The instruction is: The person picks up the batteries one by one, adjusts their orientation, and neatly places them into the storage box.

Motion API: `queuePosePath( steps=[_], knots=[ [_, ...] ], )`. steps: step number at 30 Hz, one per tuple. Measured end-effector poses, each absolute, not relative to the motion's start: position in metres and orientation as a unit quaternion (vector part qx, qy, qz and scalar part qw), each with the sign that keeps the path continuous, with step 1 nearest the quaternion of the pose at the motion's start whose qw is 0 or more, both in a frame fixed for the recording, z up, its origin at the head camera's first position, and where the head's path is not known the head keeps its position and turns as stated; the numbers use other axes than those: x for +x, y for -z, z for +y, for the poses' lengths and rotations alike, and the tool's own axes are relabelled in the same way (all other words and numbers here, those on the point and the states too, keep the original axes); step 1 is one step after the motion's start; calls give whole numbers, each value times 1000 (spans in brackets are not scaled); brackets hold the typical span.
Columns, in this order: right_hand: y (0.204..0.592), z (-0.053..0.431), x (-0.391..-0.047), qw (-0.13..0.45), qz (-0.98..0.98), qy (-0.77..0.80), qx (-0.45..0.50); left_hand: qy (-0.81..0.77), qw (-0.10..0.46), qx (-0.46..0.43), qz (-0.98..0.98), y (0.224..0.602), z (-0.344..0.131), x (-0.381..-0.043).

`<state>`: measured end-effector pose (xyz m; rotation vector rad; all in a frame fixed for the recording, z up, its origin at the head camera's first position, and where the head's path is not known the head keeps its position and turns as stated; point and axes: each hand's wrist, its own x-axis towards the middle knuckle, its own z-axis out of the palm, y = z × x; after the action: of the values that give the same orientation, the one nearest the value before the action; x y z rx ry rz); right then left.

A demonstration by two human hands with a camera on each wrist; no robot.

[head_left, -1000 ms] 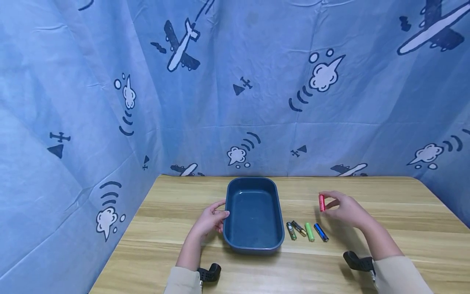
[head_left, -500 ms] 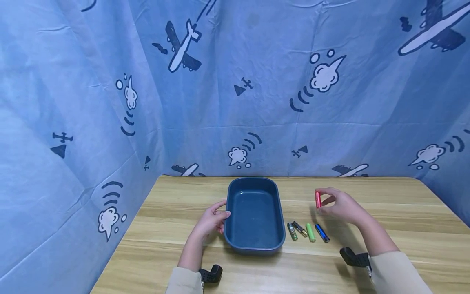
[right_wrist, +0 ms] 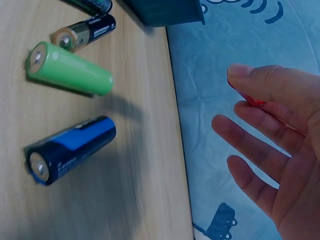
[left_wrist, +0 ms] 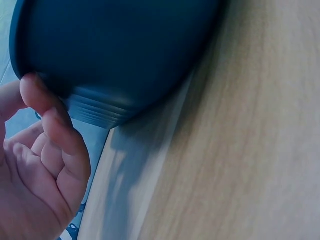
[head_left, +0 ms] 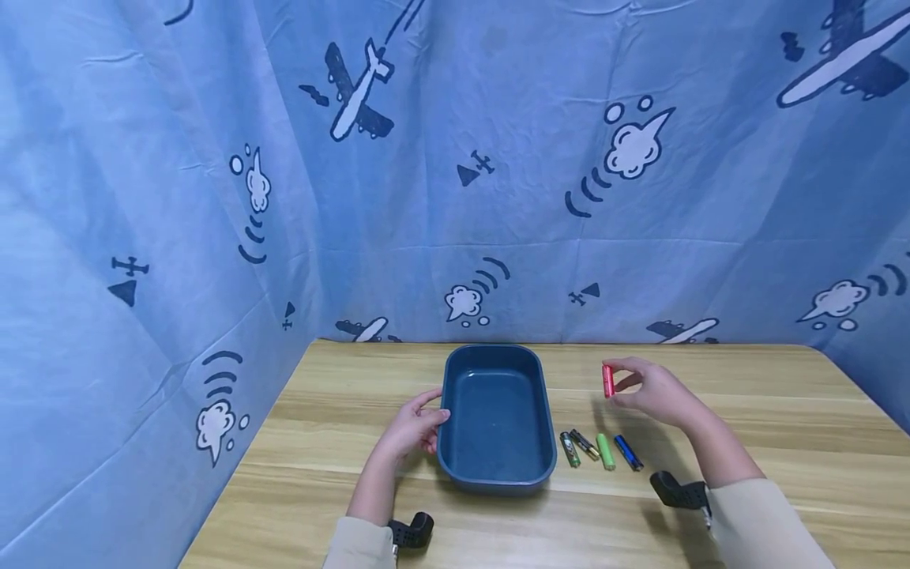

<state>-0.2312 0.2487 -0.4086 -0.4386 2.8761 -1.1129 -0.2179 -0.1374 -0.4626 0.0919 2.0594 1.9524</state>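
A dark blue oblong tray (head_left: 498,359) sits on the wooden table (head_left: 782,411). My left hand (head_left: 415,427) rests against the tray's left wall (left_wrist: 100,75), fingertips (left_wrist: 35,90) touching it. My right hand (head_left: 650,391) hovers right of the tray and pinches a red battery (head_left: 607,380) upright between thumb and forefinger; only a sliver of the red battery (right_wrist: 247,97) shows in the right wrist view. Below it lie several batteries in a row: a dark green one (head_left: 569,449), a black-and-gold one (head_left: 585,443), a green one (head_left: 605,451) and a blue one (head_left: 629,453).
Blue cloth printed with planes and clouds (head_left: 455,158) walls the table on the left, back and right. The tray holds nothing. In the right wrist view the green battery (right_wrist: 70,70) and blue battery (right_wrist: 70,150) lie close together.
My right hand has carried the red battery up and to the left, nearer the tray. The left hand and tray have stayed put.
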Motion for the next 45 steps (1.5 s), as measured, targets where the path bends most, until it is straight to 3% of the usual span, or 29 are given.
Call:
queuePosePath(
  steps=[28, 45],
  knots=[
    [402, 232, -245, 7, 915, 377, -142, -670, 151, 34, 726, 443, -133, -207],
    [390, 218, -254, 15, 911, 383, -154, -666, 163, 40, 727, 462, -136, -216]
  ],
)
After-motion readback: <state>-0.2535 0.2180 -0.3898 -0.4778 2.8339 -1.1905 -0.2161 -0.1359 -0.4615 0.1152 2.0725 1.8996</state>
